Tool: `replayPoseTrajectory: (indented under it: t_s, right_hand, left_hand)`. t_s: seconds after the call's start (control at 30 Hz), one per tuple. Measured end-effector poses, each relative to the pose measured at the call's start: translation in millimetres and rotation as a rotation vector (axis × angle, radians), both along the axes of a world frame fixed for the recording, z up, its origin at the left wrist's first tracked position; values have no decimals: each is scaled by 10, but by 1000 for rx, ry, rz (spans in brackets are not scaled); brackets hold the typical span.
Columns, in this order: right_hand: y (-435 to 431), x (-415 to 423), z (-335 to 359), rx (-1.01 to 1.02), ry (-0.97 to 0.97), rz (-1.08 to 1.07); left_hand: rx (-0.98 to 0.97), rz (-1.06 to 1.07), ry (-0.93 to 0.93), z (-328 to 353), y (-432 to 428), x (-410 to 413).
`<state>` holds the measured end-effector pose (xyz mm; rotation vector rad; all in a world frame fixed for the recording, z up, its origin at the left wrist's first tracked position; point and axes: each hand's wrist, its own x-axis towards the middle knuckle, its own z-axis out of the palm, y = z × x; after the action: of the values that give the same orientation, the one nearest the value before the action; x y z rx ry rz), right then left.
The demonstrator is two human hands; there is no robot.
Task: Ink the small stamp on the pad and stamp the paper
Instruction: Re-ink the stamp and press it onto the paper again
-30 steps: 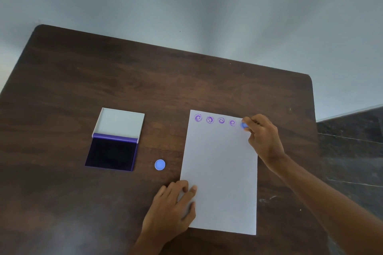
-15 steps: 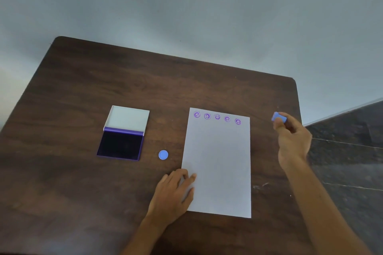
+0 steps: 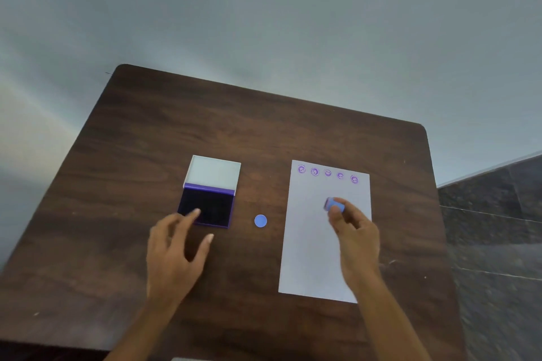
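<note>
Pinching the small blue cylindrical stamp (image 3: 334,204) at centre right of the frame, the right hand (image 3: 356,239) hovered over the white paper sheet (image 3: 311,243), while the left hand (image 3: 176,252), fingers spread wide and empty, reached the open purple ink pad (image 3: 206,208) on the dark wooden table (image 3: 264,132).

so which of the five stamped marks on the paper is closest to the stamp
The rightmost mark, the last in the row along the paper's top edge; the stamp sits below it, slightly left.
</note>
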<state>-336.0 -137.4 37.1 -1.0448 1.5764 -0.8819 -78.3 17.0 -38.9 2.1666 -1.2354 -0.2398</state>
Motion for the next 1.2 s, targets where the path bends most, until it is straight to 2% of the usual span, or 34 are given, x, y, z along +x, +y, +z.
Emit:
replayPoseTrajectory:
  t_s: [0.07,0.17,0.37,0.6,0.7,0.83,0.9,1.0,1.1,1.2]
  right_hand:
    - [191,300,-65,41,16,60]
    - [407,758,-160,72,41,163]
    - [583,1383,-310,75,159,290]
    - [511,1711,-519,-31,359,410]
    - [459,1793,-612,-170,518,578]
    - [393,1929,-710,-286,743,905]
    - [419,1972,-736,-337,826,978]
    - [458,1998,-750,-417,802,931]
    - [428,1996,-768,-511,860,1015]
    - [378,1999,-760,-483,826,1049]
  left_hand:
    - [90,176,133,-65,-16,169]
    - [215,221,217,-189,-93,340]
    - [322,95,-1,-381,-144,400]
    - [335,64,-25,-381,-148,412]
    - [359,70,-28,-371,-151,408]
    - [338,78,-34,-369,-150,415]
    - [333,75,-40,-380,-149,415]
    - [328,72,-52,-425,-145,427]
    - [340,56,-71,-448,-141,425]
    - [346,55,-56,-422,-146,424]
